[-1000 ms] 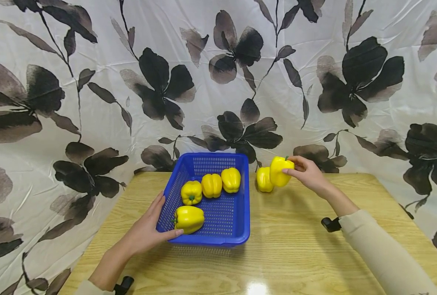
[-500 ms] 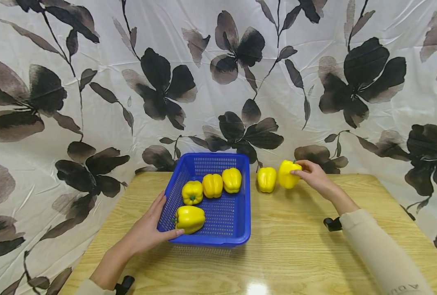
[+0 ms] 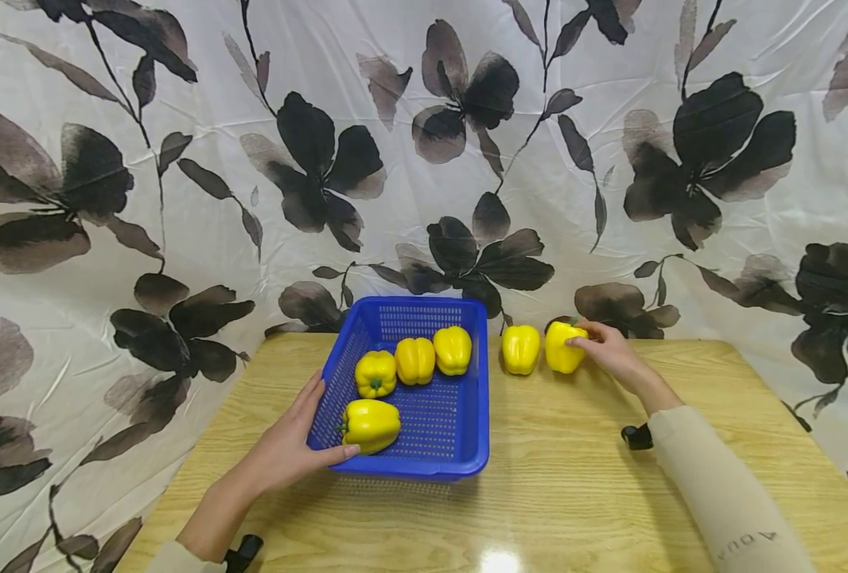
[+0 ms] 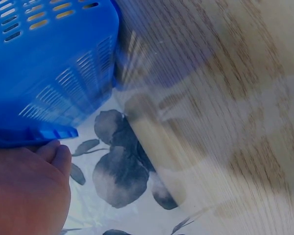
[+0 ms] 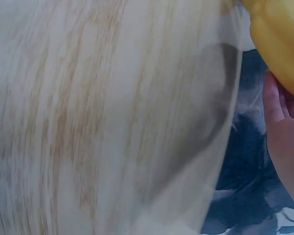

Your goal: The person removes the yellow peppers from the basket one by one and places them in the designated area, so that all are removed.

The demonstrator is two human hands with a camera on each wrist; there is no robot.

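In the head view my right hand (image 3: 613, 356) pinches a yellow bell pepper (image 3: 562, 352) near its green stem, close over the back of the table. Just left of it a second yellow bell pepper (image 3: 520, 350) sits on the wood. My left hand (image 3: 284, 446) grips the blue plastic basket (image 3: 424, 468) at its near left corner, thumb over the rim, fingers along the outer side. Inside the basket lie several yellow bell peppers (image 3: 371, 426). The right wrist view shows fingertips (image 5: 270, 93) against the held pepper's underside.
The wooden table (image 3: 574, 493) extends in front of and to the right of the basket. A white cloth (image 3: 388, 191) with dark flowers hangs along the table's back and sides. Black straps (image 3: 636, 436) sit at both wrists.
My right hand has carried its pepper rightward and down, away from the pepper beside the basket, opening a gap between the two. My left hand has stayed at the basket.
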